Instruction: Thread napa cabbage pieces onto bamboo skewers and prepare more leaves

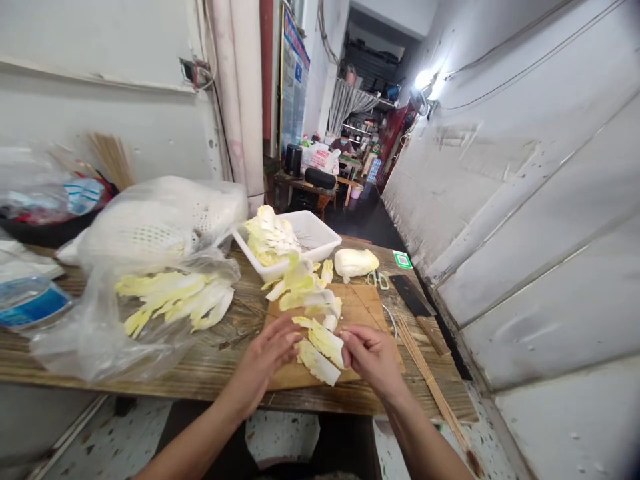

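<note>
Both hands rest on a wooden cutting board (363,303) at the near edge of a wooden table (215,363). My left hand (267,357) has its fingers stretched out, touching cut cabbage pieces (320,353) on the board. My right hand (373,353) is curled, its fingers pinching the same cabbage pieces from the right. More cabbage strips (305,290) are piled at the board's far end.
A white tray (313,237) holds cabbage leaves. A cabbage chunk (355,261), scissors (379,279), a cleaver (413,297) and bamboo skewers (425,373) lie to the right. A plastic bag (165,293) with cabbage and a white basket sits left. A white wall runs along the right.
</note>
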Demonstrator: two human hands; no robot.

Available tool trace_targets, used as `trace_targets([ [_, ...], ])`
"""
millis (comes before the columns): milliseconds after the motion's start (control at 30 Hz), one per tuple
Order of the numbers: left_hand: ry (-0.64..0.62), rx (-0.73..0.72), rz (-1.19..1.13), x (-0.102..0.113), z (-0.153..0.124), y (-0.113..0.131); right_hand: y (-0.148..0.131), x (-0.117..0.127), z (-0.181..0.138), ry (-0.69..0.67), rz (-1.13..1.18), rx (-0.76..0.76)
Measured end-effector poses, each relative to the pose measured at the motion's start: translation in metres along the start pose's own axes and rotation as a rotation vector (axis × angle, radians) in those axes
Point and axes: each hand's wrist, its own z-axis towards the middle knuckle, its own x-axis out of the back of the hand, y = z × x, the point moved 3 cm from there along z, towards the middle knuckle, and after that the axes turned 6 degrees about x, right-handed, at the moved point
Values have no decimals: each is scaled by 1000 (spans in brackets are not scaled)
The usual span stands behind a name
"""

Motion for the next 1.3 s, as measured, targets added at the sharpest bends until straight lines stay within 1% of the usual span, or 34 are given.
trace_targets([
  [67,134,-128,208,16,5,-8,-2,13,18,27,-96,68],
  [100,175,-176,273,24,8,-13,-3,19,29,41,-128,97],
  [167,191,-229,345,37,14,-23,-3,31,58,60,-195,158],
  [267,151,-295,448,47,22,-34,0,38,110,74,-305,245],
  [367,129,-344,523,50,27,-41,7,32,164,91,-389,318],
  [433,126,-361,558,53,30,-45,11,22,198,100,-426,361],
  [500,120,-413,627,57,33,-51,16,11,229,106,-445,392],
  [533,118,-467,688,60,34,-53,17,5,243,108,-447,403],
  [567,118,-553,763,62,35,-56,19,-1,255,109,-444,411],
  [633,120,-783,936,65,36,-59,22,-12,276,109,-429,424],
  [700,122,-1002,1075,67,34,-62,23,-19,289,103,-409,437],
  [733,122,-1078,1126,68,33,-63,24,-22,293,99,-399,444],
  [800,127,-1142,1197,68,32,-62,25,-23,297,93,-384,452],
  [900,128,-1145,1247,65,31,-59,29,-17,294,85,-368,447],
  [1000,143,-1150,1255,62,29,-56,34,-6,283,73,-355,430],
  [1133,158,-1147,1228,58,27,-53,35,13,254,73,-338,391],
  [1300,161,-1141,1184,57,29,-53,22,35,194,79,-312,334],
])
